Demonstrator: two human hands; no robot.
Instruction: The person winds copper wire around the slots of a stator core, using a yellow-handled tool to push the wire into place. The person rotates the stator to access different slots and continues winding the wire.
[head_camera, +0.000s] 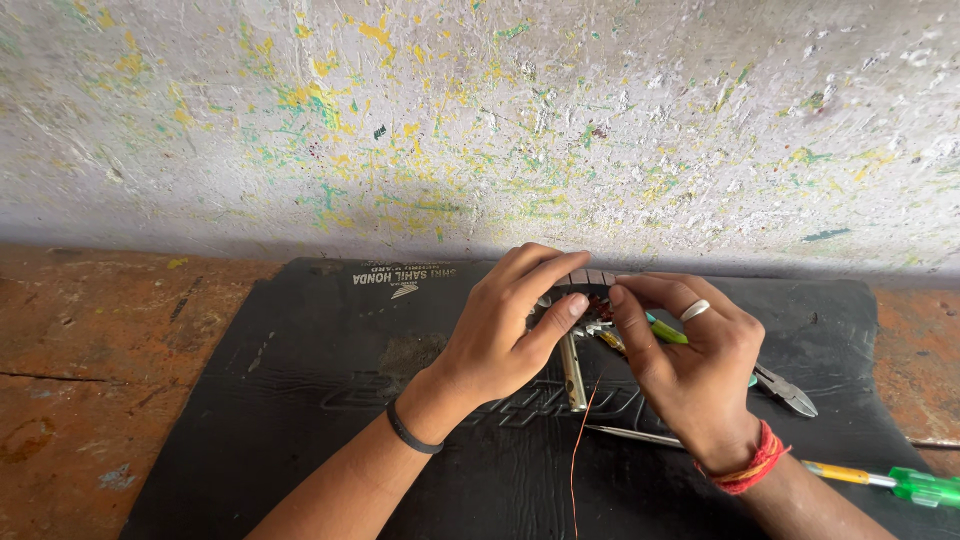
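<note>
Here both hands – left hand (505, 325), right hand (685, 365) – grip pinched narrow on small wound part (592, 300), over black mat (300, 400).

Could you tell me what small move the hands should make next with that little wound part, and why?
Probably draw the loose copper wire taut before going on. Both the left hand and right hand pinch the small wound part over the black mat, while the wire trails slack toward the camera. The pliers and screwdriver lie unused beside the right wrist.
</note>
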